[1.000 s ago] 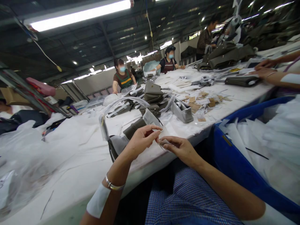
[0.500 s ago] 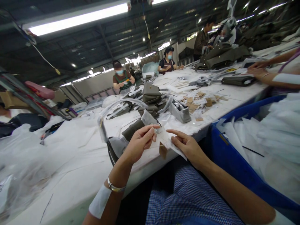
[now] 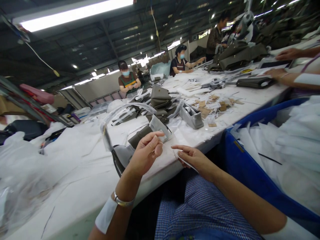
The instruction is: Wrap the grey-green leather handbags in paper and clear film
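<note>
My left hand point(image 3: 144, 154) is closed in a pinch on a thin string point(image 3: 163, 143), just above the table's front edge. My right hand point(image 3: 197, 159) pinches a white tag point(image 3: 192, 166), which shows almost edge-on. The string seems to run between the two hands. Right behind my left hand lies a dark olive handbag point(image 3: 141, 136) with pale wrapping on it. Its strap point(image 3: 107, 138), covered in clear plastic, arches up on the left.
A white-covered table point(image 3: 82, 156) carries piled olive bags point(image 3: 160, 98), a grey wrapped bag point(image 3: 193, 118) and scattered brown and white tags point(image 3: 212, 108). A blue bin point(image 3: 246, 166) of white sheets stands at right. Co-workers are across the table; another person's hands point(image 3: 277, 73) are at right.
Both hands have shifted slightly left. The white tag has turned from its flat side to nearly edge-on, and the small brown tag hanging between my hands no longer shows.
</note>
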`<state>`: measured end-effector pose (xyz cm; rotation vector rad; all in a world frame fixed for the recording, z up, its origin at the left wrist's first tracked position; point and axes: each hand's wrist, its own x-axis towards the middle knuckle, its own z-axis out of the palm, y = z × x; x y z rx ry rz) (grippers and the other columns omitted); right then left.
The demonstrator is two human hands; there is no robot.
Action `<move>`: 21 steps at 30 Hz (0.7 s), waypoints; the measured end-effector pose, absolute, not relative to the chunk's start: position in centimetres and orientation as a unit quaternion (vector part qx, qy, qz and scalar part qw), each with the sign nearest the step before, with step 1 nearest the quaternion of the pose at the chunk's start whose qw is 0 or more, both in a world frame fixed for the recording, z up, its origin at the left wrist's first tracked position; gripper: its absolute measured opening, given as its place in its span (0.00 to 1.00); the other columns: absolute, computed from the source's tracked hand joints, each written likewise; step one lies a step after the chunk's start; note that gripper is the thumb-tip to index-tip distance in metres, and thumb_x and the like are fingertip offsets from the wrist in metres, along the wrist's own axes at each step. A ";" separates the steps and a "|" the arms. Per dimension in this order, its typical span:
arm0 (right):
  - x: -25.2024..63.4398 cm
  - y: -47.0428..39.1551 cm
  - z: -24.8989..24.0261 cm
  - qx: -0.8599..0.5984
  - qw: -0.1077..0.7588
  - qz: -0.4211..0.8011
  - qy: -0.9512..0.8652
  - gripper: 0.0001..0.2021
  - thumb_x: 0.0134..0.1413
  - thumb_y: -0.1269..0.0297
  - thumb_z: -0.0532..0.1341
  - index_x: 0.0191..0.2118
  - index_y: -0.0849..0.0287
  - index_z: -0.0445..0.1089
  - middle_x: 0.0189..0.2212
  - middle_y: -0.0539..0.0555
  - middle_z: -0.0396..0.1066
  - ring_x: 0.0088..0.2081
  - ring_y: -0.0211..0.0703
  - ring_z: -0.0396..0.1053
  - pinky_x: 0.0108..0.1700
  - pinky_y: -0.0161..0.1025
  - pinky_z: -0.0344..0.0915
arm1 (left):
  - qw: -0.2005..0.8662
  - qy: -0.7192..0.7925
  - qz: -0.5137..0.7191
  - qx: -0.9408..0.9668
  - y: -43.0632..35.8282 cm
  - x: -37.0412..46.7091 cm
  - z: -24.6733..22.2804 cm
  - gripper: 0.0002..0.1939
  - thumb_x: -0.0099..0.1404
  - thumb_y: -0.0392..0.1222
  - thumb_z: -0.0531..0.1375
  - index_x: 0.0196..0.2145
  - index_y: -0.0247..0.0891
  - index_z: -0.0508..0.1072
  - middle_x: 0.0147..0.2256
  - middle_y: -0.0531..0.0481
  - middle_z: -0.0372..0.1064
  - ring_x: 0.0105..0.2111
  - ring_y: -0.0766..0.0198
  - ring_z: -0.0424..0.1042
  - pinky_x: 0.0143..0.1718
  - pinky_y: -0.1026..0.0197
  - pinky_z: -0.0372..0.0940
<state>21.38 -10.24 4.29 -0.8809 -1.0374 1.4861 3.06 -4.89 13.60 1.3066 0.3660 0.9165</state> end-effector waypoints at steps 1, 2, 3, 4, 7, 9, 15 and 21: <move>21.3 -10.1 4.1 -0.371 0.528 0.621 -0.444 0.28 0.53 0.48 0.67 0.56 0.56 0.70 0.26 0.46 0.68 0.24 0.30 0.59 0.26 0.30 0.53 | 0.695 0.159 0.416 0.564 -5.0 3.0 13.7 0.11 0.66 0.47 0.64 0.43 0.40 0.77 0.19 0.59 0.54 0.17 0.76 0.46 0.19 0.73 0.48; 21.3 -10.0 4.0 -0.373 0.522 0.618 -0.454 0.27 0.54 0.48 0.66 0.56 0.56 0.70 0.25 0.46 0.67 0.23 0.30 0.59 0.25 0.30 0.53 | 0.707 0.159 0.417 0.549 -5.2 3.0 13.9 0.11 0.65 0.46 0.64 0.43 0.40 0.77 0.20 0.60 0.54 0.17 0.76 0.44 0.18 0.74 0.47; 21.2 -9.9 3.9 -0.376 0.516 0.614 -0.464 0.27 0.55 0.47 0.66 0.56 0.56 0.70 0.25 0.46 0.66 0.23 0.30 0.59 0.25 0.30 0.52 | 0.718 0.160 0.413 0.537 -5.3 2.9 14.1 0.11 0.65 0.45 0.65 0.44 0.41 0.77 0.21 0.60 0.54 0.16 0.77 0.43 0.17 0.75 0.46; 21.2 -9.9 3.8 -0.380 0.510 0.608 -0.475 0.27 0.55 0.47 0.65 0.57 0.57 0.70 0.24 0.45 0.66 0.23 0.31 0.59 0.25 0.30 0.53 | 0.726 0.164 0.407 0.529 -5.4 2.9 14.2 0.11 0.65 0.45 0.65 0.45 0.41 0.76 0.22 0.59 0.55 0.16 0.78 0.43 0.16 0.76 0.46; 21.2 -9.7 3.7 -0.412 0.507 0.555 -0.514 0.28 0.55 0.45 0.64 0.55 0.58 0.71 0.27 0.48 0.72 0.26 0.35 0.66 0.28 0.33 0.61 | 0.727 0.177 0.408 0.523 -5.6 2.9 14.5 0.11 0.66 0.44 0.64 0.45 0.40 0.76 0.24 0.58 0.57 0.17 0.79 0.46 0.17 0.77 0.48; 21.2 -9.8 3.8 -0.436 0.534 0.481 -0.542 0.26 0.56 0.46 0.63 0.54 0.57 0.73 0.36 0.53 0.76 0.37 0.42 0.72 0.40 0.39 0.69 | 0.717 0.184 0.418 0.527 -5.7 2.9 14.5 0.11 0.67 0.44 0.63 0.46 0.39 0.76 0.25 0.57 0.59 0.18 0.79 0.48 0.18 0.77 0.50; 19.3 -10.5 5.8 -0.336 0.580 0.377 -0.640 0.28 0.61 0.51 0.61 0.65 0.46 0.60 0.65 0.52 0.59 0.66 0.51 0.56 0.67 0.52 0.52 | 0.704 0.183 0.416 0.545 -5.8 3.2 14.7 0.12 0.68 0.42 0.62 0.47 0.37 0.76 0.28 0.55 0.62 0.21 0.78 0.54 0.21 0.76 0.53; 16.4 -9.6 5.6 -0.333 0.558 0.404 -0.643 0.36 0.53 0.59 0.68 0.66 0.49 0.57 0.52 0.54 0.73 0.52 0.49 0.71 0.58 0.50 0.67 | 0.686 0.191 0.439 0.548 -6.2 2.3 15.4 0.13 0.66 0.41 0.63 0.48 0.39 0.76 0.33 0.53 0.64 0.22 0.77 0.54 0.20 0.76 0.54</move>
